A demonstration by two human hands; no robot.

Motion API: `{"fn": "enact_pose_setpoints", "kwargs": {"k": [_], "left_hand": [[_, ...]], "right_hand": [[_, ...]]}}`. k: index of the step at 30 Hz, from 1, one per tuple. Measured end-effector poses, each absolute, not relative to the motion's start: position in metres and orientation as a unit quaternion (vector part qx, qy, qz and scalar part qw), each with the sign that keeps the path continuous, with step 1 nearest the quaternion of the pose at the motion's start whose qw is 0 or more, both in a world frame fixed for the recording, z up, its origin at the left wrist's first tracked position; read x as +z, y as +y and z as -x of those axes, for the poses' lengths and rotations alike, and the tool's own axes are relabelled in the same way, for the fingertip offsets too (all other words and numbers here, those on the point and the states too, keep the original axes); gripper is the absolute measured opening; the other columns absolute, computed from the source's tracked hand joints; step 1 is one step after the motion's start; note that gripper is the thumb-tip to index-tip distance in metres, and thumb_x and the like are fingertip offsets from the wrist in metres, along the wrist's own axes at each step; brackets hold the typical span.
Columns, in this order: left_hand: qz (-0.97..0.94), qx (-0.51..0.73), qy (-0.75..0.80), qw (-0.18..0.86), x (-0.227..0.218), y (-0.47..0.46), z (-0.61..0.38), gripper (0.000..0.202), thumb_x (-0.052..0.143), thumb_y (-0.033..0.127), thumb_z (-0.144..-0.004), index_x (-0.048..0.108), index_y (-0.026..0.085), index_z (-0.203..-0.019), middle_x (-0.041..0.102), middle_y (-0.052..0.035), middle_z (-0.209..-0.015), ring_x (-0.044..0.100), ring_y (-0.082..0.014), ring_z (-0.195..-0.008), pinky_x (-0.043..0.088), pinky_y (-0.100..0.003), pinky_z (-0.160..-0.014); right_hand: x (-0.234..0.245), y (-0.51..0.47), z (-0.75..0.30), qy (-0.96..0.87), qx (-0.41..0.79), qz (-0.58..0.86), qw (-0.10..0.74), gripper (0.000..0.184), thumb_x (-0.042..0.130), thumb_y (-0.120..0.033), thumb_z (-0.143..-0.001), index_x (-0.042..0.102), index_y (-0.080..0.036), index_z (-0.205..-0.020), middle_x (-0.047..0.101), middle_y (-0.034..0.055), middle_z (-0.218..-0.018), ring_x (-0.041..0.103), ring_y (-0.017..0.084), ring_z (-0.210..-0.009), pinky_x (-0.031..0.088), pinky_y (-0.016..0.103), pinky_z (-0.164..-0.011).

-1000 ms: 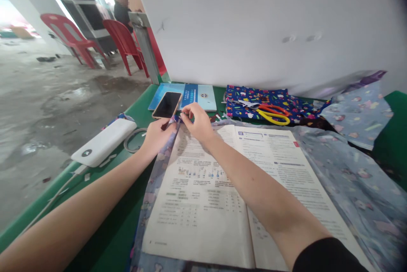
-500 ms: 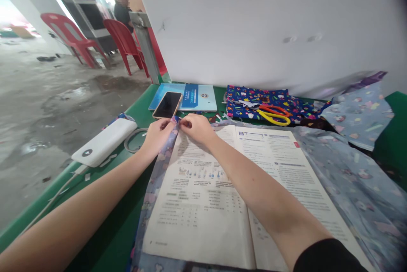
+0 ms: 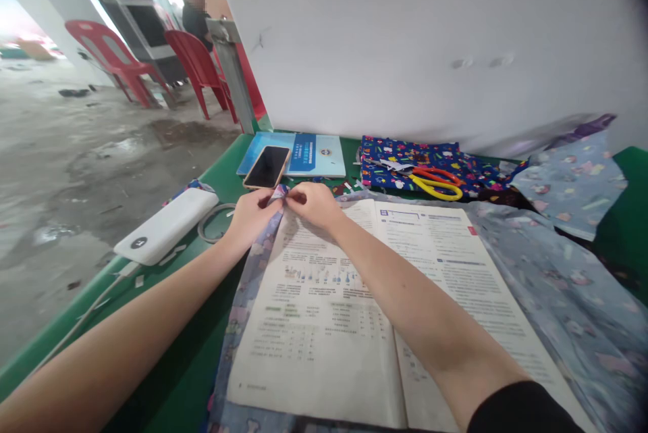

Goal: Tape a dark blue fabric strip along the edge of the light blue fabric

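An open book [image 3: 324, 352] with printed pages lies on a patterned wrapping sheet [image 3: 551, 298], greyish blue on the side facing up. Along the left page edge a strip of the sheet is turned up. At the book's far left corner, my left hand [image 3: 252, 211] pinches the sheet's folded edge between thumb and fingers. My right hand [image 3: 316, 203] is closed at the same corner, fingertips against the fold and close to the left thumb. The fingers partly hide the fold, whose tip shows dark blue.
A phone [image 3: 266, 167] rests partly on a blue booklet [image 3: 318, 155] beyond my hands. Yellow- and red-handled scissors [image 3: 435, 184] lie on folded dark blue patterned material [image 3: 410, 148]. At left are a white power bank [image 3: 169, 225] and cable. Red chairs [image 3: 114, 58] and a seated person stand farther off.
Both hands stay at the corner with only slight finger shifts. The fold's tip between them looks a little more turned over. The book and surrounding things have not moved.
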State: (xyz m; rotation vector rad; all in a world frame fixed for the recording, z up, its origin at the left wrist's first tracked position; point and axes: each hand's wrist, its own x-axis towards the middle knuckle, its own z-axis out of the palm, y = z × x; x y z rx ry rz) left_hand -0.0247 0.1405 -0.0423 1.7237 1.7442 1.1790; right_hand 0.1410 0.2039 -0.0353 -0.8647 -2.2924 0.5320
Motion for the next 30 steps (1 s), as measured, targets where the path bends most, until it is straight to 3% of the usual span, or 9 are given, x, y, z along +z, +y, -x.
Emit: {"fn": "enact_pose_setpoints", "kwargs": {"k": [17,30], "left_hand": [[-0.601,0.430,0.628,0.241,-0.0456,0.1424,0.0252,0.026,0.060,0.035,-0.079,0.071,0.016,-0.093,0.069,-0.0028,-0.080,0.057,-0.0160,-0.070,0.041,-0.026,-0.064],[-0.606,0.422,0.640,0.214,-0.0439,0.1414,0.0242,0.024,0.060,0.036,-0.077,0.068,0.016,-0.086,0.066,-0.0010,-0.074,0.056,-0.0156,-0.067,0.039,-0.025,-0.060]], "right_hand": [[-0.0336,0.2046,-0.1414,-0.841,0.271,0.341,0.321,0.015,0.060,-0.023,-0.078,0.073,-0.016,-0.083,0.071,0.0023,-0.077,0.060,0.013,-0.070,0.041,0.024,-0.066],[-0.0312,0.2041,-0.1412,-0.838,0.293,0.340,0.311,0.014,0.060,-0.022,-0.080,0.072,-0.015,-0.084,0.070,0.0016,-0.076,0.058,0.012,-0.069,0.040,0.023,-0.066]]}}
